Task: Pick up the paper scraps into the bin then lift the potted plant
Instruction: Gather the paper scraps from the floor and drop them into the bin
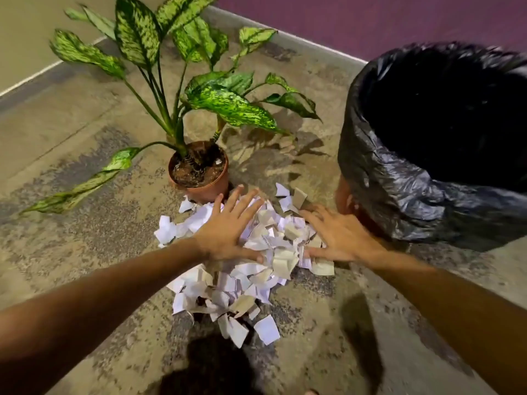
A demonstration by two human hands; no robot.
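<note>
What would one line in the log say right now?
stage: gathering | left hand: flat on paper scraps | right hand: flat on scraps | bin: beside pile | potted plant: on floor

Both hands [281, 238] rest flat on paper scraps [251, 275] beside bin [433, 155].

Two bare arms reach in from the bottom of the view. No sleeves show on them anywhere, from the edge of the picture up to the wrists. The left hand [228, 229] has no ring, no glove and no watch. The right hand [339, 238] is bare too, and a little blurry. The fingernails are short and plain. A small bit of a bare toe peeks in at the bottom edge.
</note>
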